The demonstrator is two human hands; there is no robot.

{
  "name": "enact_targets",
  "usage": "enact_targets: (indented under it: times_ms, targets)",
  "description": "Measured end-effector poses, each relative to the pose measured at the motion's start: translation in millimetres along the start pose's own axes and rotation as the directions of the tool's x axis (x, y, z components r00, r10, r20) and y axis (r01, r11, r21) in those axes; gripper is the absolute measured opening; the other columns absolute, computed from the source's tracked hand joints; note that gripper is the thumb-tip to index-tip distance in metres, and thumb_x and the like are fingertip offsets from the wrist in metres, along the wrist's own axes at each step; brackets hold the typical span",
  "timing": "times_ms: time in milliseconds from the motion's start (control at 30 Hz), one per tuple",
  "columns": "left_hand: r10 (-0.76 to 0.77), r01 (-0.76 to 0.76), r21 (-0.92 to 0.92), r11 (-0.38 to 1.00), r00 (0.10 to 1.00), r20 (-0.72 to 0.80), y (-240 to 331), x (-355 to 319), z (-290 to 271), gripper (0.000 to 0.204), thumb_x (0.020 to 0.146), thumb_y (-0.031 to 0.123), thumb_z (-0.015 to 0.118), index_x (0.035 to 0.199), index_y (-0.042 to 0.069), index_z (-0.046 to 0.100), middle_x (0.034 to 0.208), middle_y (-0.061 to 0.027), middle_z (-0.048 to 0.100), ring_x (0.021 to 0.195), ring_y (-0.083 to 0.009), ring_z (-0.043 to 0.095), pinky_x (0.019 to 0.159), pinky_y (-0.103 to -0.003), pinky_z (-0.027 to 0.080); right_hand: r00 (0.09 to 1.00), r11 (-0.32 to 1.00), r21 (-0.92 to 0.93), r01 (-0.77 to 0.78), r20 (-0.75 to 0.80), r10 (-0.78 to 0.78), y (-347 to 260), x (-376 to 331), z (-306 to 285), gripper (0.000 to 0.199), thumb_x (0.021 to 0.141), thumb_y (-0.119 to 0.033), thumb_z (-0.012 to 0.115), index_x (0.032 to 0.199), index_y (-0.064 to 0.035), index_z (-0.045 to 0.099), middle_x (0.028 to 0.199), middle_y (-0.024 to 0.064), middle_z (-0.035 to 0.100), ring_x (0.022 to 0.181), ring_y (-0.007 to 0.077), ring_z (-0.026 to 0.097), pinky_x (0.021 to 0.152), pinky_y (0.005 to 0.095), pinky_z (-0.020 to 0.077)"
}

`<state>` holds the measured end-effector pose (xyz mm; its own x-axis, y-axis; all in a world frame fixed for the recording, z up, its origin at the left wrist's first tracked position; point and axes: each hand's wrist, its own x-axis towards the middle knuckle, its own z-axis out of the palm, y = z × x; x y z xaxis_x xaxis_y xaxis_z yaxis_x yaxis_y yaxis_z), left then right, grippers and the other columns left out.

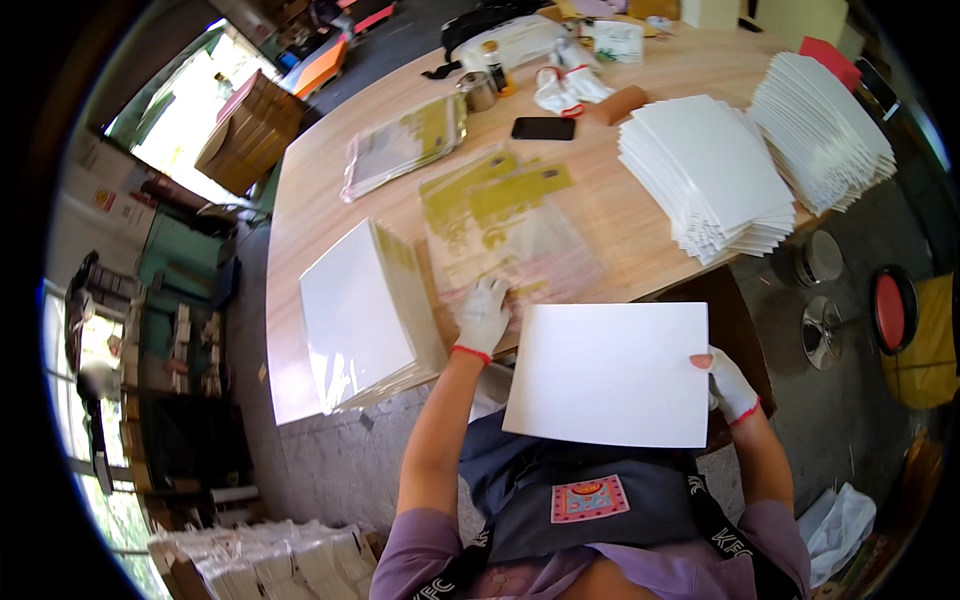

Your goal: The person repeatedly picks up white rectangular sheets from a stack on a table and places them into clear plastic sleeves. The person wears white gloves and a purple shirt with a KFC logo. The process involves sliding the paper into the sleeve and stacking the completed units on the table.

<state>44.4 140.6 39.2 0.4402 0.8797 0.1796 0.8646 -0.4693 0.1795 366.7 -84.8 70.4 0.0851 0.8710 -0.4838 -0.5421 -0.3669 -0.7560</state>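
A white glove with a red cuff covers my left hand (pixel 483 317). It lies on the near edge of clear plastic bags (pixel 545 235) printed with gold patterns, its fingers stretched forward over them. At the right, my right hand (pixel 729 388), gloved too with the thumb tip bare, grips the right edge of a blank white rectangular sheet or thin pad (pixel 608 375). The sheet is held in front of my apron, by the table's near edge. Left of my left hand stands a stack of white pads in clear bags (pixel 362 305).
Two fanned stacks of white pads (pixel 708 170) (pixel 815 125) fill the table's right side. Farther back lie more printed bags (pixel 405 145), a black phone (pixel 543 128), a brown roll (pixel 618 104), a bottle (pixel 496 68) and spare gloves (pixel 565 92). Metal stools (pixel 822 330) stand at the right.
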Motion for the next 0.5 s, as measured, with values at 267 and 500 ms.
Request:
enact_targets:
  times_ms: [267, 500]
  targets:
    - [0.135, -0.133, -0.108, 0.985, 0.991, 0.010, 26.4, 2.5, -25.3, 0.020, 0.070, 0.009, 0.060, 0.090, 0.013, 0.060, 0.092, -0.0077, 0.059, 0.092, -0.0279, 0.056, 0.070, -0.040, 0.049, 0.986, 0.996, -0.026, -0.091, 0.139, 0.093, -11.5, -9.1, -26.9, 0.073, 0.068, -0.040, 0.072, 0.122, 0.0029, 0.049, 0.102, 0.0126, 0.063, 0.081, 0.0173, 0.065, 0.063, 0.0249, 0.0539]
    - [0.136, -0.134, -0.123, 0.983, 0.991, 0.011, 17.7, 1.4, 9.2, 0.033, 0.067, 0.005, 0.061, 0.098, 0.013, 0.057, 0.096, -0.0082, 0.056, 0.094, -0.0295, 0.054, 0.075, -0.040, 0.049, 0.965, 0.985, -0.014, -0.172, 0.200, 0.171, -13.8, -15.2, -39.6, 0.062, 0.073, -0.036, 0.067, 0.118, 0.0033, 0.050, 0.085, 0.0072, 0.065, 0.055, 0.0096, 0.060, 0.043, 0.0189, 0.0473]
